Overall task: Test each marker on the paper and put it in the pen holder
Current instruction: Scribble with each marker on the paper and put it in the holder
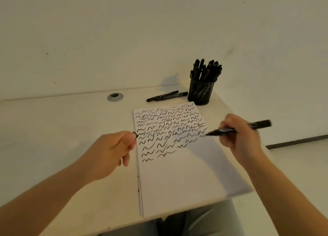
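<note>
A white sheet of paper point(181, 179) lies on the table, its upper half covered with several rows of black squiggles. My right hand point(237, 136) grips an uncapped black marker point(259, 124), whose tip touches the paper near its right edge. My left hand point(113, 147) is curled by the paper's left edge and pinches a small black marker cap point(135, 135). A black mesh pen holder point(201, 92) stands behind the paper, filled with several black markers. Two capped black markers point(166, 95) lie on the table left of the holder.
The cream table point(62, 138) meets a plain wall at the back. A grey cable grommet point(115, 97) sits in the tabletop at the back left. The table's front edge runs close below the paper, with my legs beneath.
</note>
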The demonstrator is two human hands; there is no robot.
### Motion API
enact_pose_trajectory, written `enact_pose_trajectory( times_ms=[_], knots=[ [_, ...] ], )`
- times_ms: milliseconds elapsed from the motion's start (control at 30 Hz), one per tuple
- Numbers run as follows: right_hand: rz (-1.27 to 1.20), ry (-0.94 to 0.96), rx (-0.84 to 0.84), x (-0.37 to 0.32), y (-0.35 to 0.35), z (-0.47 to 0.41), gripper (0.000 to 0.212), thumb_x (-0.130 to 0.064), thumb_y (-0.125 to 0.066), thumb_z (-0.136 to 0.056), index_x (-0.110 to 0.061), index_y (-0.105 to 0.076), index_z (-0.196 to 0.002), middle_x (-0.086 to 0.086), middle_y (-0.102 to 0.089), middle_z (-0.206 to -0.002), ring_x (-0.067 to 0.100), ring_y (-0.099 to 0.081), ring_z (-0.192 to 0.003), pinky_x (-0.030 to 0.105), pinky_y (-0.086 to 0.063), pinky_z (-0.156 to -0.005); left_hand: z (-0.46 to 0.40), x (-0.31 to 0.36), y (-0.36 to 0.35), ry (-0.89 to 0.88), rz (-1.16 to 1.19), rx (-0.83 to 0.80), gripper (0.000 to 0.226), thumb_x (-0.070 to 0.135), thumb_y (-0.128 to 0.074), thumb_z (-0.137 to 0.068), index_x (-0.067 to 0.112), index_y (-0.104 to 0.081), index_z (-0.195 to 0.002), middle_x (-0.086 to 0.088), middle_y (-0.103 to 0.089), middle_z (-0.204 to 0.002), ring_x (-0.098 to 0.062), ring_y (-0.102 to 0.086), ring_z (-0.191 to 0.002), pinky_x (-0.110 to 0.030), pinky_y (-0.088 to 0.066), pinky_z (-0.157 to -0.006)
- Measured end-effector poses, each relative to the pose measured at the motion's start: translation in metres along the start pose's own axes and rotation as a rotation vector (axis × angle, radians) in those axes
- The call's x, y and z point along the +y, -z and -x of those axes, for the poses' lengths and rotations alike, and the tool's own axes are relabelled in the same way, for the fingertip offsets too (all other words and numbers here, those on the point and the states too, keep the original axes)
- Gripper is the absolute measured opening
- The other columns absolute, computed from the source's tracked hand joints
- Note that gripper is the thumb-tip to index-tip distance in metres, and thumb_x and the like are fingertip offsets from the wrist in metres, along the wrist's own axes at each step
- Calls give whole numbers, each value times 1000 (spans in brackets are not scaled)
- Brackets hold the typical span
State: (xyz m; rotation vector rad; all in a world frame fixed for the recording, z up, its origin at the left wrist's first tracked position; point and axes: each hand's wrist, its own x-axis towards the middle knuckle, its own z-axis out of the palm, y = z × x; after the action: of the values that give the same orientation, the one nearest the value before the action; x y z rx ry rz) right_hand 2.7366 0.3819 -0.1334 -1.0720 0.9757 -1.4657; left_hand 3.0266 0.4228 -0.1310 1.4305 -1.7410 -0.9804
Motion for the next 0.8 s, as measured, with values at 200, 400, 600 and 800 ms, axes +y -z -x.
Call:
enact_pose_trajectory(
  times_ms=[200, 400, 600, 800],
  knots=[
    [473, -57, 62, 28, -22, 12, 30, -35, -51, -90, -16, -65, -72, -7, -69, -64, -6, -59, -68, 15, -40, -63, -9, -5, -28, -56, -213, -39, 32, 36, -37, -94, 33, -52, -65, 12, -63, -56, -15, -61, -60, -39, -51, -65],
    [346, -190, 277, 28, -14, 21, 30, -45, -51, -87, -22, -67, -74, -7, -70, -64, 3, -59, -78, 27, -33, -65, -10, -20, -38, -43, -158, 93, 33, 32, -38, -95, 30, -51, -65, 13, -61, -56, -7, -60, -59, -34, -49, -65],
    [393, -83, 327, 27, -13, 24, 33, -44, -51, -88, -21, -65, -69, -11, -66, -57, -4, -54, -60, 17, -37, -58, -15, -24, -40, -72, -150, 125, 34, 31, -39, -95, 34, -51, -63, 13, -61, -57, -5, -57, -56, -15, -40, -54],
    [327, -59, -76, 19, -30, 9, 23, -20, -62, -83, -21, -62, -60, -9, -47, -43, 6, -36, -40, 19, -30, -41, -32, -10, -44, -162, -185, 138, 31, 38, -37, -94, 32, -50, -67, 9, -62, -55, -3, -53, -49, -24, -40, -53]
  ],
)
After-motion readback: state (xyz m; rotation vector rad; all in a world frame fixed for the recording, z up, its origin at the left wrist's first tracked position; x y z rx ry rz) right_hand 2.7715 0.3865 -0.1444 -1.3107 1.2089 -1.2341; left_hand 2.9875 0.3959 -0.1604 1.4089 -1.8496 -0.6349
